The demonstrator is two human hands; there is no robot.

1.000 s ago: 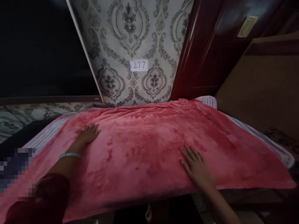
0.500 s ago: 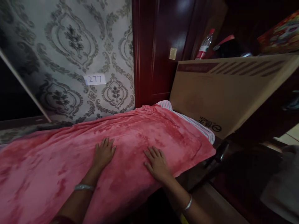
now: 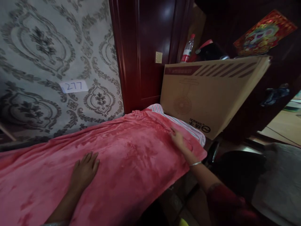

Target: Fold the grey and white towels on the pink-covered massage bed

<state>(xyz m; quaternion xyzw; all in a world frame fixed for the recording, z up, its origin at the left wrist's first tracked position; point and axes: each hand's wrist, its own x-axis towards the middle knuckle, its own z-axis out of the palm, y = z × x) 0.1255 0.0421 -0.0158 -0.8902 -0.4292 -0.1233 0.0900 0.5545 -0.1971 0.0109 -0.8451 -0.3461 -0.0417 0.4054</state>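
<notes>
A pink fleece blanket (image 3: 131, 157) lies spread over a surface, on top of a striped cloth (image 3: 185, 124) that shows along its right edge. My left hand (image 3: 84, 171) rests flat on the blanket with its fingers spread. My right hand (image 3: 176, 137) reaches to the blanket's far right edge beside the striped cloth; its fingers lie against the fabric, and a bangle sits on the wrist. Whether those fingers grip the edge is unclear.
A large cardboard box (image 3: 211, 91) stands just right of the blanket, with a plastic bottle (image 3: 187, 50) behind it. A dark red door frame (image 3: 141, 53) and patterned wallpaper bearing a "277" label (image 3: 73, 86) rise behind. Grey fabric (image 3: 277, 185) lies at lower right.
My view has swung right. My right hand slid from the blanket's middle to its far right edge. My left hand stayed flat on the blanket.
</notes>
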